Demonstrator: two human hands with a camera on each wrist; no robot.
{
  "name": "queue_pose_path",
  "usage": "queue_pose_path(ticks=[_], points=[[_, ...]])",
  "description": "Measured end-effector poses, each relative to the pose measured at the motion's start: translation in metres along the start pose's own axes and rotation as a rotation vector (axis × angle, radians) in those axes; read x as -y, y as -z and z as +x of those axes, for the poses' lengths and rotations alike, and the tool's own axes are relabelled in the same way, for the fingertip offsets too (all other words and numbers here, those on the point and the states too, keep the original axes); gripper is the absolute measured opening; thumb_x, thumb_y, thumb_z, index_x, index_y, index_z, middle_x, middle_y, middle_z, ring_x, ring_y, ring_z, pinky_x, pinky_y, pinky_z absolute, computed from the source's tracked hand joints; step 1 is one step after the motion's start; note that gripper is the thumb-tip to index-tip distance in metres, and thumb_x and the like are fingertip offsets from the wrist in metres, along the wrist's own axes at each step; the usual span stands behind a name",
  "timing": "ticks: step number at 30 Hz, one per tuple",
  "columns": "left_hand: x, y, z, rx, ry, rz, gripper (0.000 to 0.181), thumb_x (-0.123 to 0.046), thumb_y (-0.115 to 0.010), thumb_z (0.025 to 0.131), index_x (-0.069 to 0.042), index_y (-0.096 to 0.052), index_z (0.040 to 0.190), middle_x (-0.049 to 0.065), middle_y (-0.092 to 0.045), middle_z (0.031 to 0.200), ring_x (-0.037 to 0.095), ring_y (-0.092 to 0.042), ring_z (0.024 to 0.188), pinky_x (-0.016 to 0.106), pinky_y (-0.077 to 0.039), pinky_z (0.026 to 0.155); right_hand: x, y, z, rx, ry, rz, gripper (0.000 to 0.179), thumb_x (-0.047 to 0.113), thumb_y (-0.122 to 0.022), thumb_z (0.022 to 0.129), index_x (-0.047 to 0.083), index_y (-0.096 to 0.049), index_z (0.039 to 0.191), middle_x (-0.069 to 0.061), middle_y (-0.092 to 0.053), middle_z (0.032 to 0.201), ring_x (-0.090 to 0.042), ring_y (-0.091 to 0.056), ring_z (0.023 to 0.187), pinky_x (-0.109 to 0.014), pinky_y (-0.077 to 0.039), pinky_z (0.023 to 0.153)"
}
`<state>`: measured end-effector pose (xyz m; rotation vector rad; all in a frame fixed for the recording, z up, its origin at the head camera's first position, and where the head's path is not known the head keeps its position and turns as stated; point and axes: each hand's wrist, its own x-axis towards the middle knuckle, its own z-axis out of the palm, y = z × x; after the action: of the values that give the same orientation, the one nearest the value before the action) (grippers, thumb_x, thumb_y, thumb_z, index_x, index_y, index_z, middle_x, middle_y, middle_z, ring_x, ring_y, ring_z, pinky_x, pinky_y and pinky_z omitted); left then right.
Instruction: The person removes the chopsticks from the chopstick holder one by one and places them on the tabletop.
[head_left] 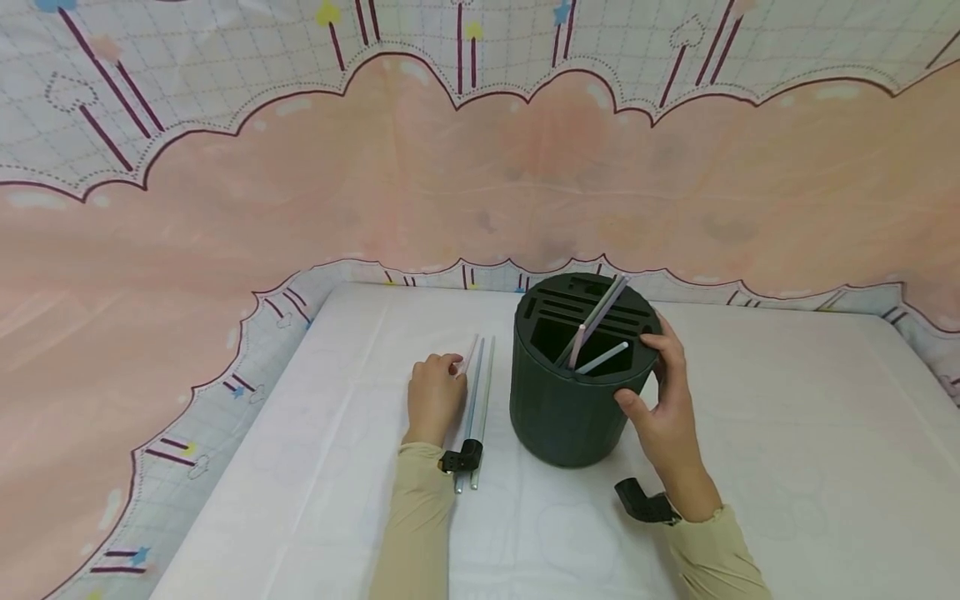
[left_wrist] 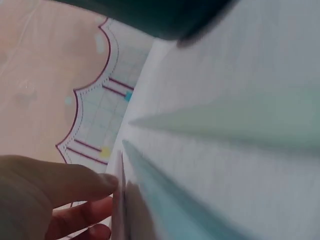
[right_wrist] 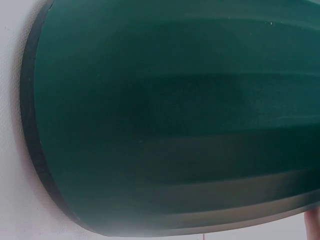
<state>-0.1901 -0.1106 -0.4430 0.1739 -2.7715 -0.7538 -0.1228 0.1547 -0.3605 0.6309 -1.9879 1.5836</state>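
Observation:
My left hand rests low over the white table and pinches a thin pink chopstick between thumb and fingers. Just to its right lie a blue chopstick and a pale green chopstick, side by side. A dark green utensil holder with a slotted top stands right of them. Its front opening has several chopsticks leaning in it, greyish, pink and light blue. My right hand grips the holder's right side at the rim, thumb in front. The holder's ribbed wall fills the right wrist view.
A white cloth covers the table. Behind and to the left hangs a peach and white patterned curtain along the table's edge. A black wrist camera overlaps the lower part of the chopsticks in the head view.

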Motion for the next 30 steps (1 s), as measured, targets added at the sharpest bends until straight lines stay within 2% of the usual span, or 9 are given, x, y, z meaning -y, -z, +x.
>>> queue_pose_path(ticks=[10, 15, 17, 20, 24, 30], points=[[0.0, 0.003, -0.003, 0.074, 0.007, 0.048, 0.024, -0.02, -0.063, 0.08, -0.014, -0.066, 0.103, -0.001, -0.058, 0.083, 0.026, -0.05, 0.085, 0.039, -0.04, 0.07, 0.0, 0.0, -0.003, -0.001, 0.0, 0.0, 0.071, 0.045, -0.059, 0.081, -0.006, -0.032, 0.124, -0.014, -0.017, 0.145, -0.025, -0.02, 0.131, -0.027, -0.018, 0.104], [-0.007, 0.011, -0.001, 0.1, 0.016, -0.059, 0.027, -0.024, -0.059, 0.084, -0.013, -0.064, 0.108, 0.003, -0.06, 0.094, 0.025, -0.051, 0.09, 0.038, -0.041, 0.075, 0.001, 0.0, -0.004, -0.001, 0.0, -0.002, 0.071, 0.045, -0.059, 0.081, -0.006, -0.032, 0.124, -0.013, -0.017, 0.145, -0.024, -0.02, 0.131, -0.027, -0.019, 0.104], [-0.01, 0.016, -0.001, 0.108, -0.007, -0.12, 0.027, -0.026, -0.058, 0.085, -0.012, -0.063, 0.109, 0.004, -0.06, 0.096, 0.023, -0.053, 0.091, 0.037, -0.042, 0.076, 0.001, 0.0, -0.004, 0.0, 0.002, -0.004, 0.071, 0.045, -0.059, 0.081, -0.005, -0.032, 0.124, -0.014, -0.017, 0.145, -0.024, -0.02, 0.131, -0.027, -0.019, 0.104], [-0.017, 0.025, -0.002, 0.098, -0.074, -0.192, 0.027, -0.026, -0.056, 0.087, -0.012, -0.062, 0.109, 0.003, -0.06, 0.095, 0.019, -0.056, 0.089, 0.034, -0.044, 0.076, 0.0, -0.001, -0.005, 0.0, 0.011, -0.002, 0.072, 0.046, -0.059, 0.081, -0.006, -0.032, 0.124, -0.014, -0.017, 0.145, -0.025, -0.019, 0.131, -0.028, -0.018, 0.104], [-0.029, 0.039, -0.005, 0.043, -0.153, -0.243, 0.026, -0.026, -0.056, 0.088, -0.014, -0.062, 0.109, 0.0, -0.061, 0.093, 0.015, -0.057, 0.085, 0.031, -0.046, 0.074, 0.0, -0.001, -0.007, 0.001, 0.018, -0.004, 0.072, 0.046, -0.058, 0.081, -0.005, -0.031, 0.124, -0.014, -0.017, 0.145, -0.025, -0.019, 0.131, -0.028, -0.019, 0.104], [-0.047, 0.059, -0.009, -0.046, -0.238, -0.31, 0.022, -0.026, -0.054, 0.089, -0.018, -0.062, 0.108, -0.005, -0.059, 0.094, 0.008, -0.056, 0.084, 0.025, -0.047, 0.073, -0.001, -0.002, -0.007, -0.002, 0.017, -0.001, 0.072, 0.047, -0.058, 0.081, -0.005, -0.031, 0.124, -0.014, -0.017, 0.145, -0.025, -0.019, 0.131, -0.028, -0.019, 0.104]])
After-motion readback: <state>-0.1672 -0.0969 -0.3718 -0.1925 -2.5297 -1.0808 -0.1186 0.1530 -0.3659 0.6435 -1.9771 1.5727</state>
